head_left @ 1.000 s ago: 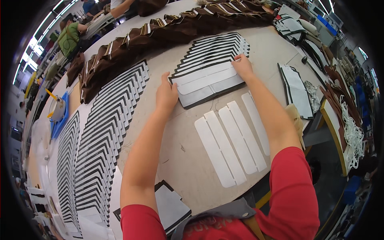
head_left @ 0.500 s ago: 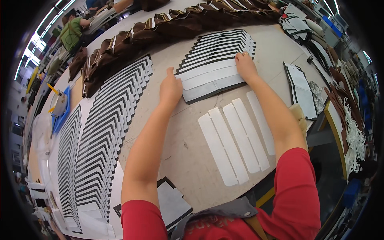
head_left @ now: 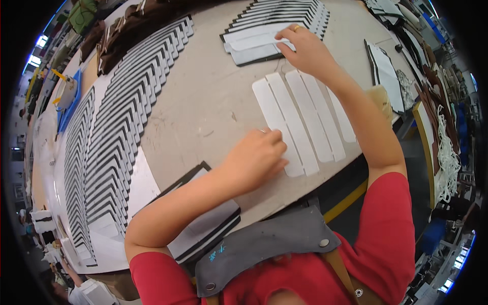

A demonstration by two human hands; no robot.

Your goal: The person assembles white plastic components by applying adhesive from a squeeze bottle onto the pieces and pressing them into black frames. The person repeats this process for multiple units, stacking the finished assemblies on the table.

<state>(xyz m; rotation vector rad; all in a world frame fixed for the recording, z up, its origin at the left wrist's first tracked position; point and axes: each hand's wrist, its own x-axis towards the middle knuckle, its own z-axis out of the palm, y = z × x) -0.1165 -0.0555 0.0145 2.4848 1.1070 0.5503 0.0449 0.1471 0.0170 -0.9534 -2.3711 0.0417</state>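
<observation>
My left hand (head_left: 255, 158) rests on the near end of the leftmost of several long white strips (head_left: 300, 117) laid side by side on the grey worktable (head_left: 203, 96). Its fingers press down on that strip. My right hand (head_left: 306, 50) lies farther away, fingertips on a small stack of white-and-black flat pieces (head_left: 251, 43). Behind that stack a fanned row of the same striped pieces (head_left: 290, 10) runs toward the far edge.
Long overlapping rows of black-and-white pieces (head_left: 122, 122) cover the table's left side. A stack of dark-edged sheets (head_left: 208, 229) sits at the near edge under my left forearm. Brown pieces (head_left: 132, 25) line the far side. More sheets (head_left: 386, 71) and white cord (head_left: 447, 152) lie at right.
My left hand has left the small stack and come back toward me onto the leftmost white strip. My right hand stays on the stack. The view has tipped down.
</observation>
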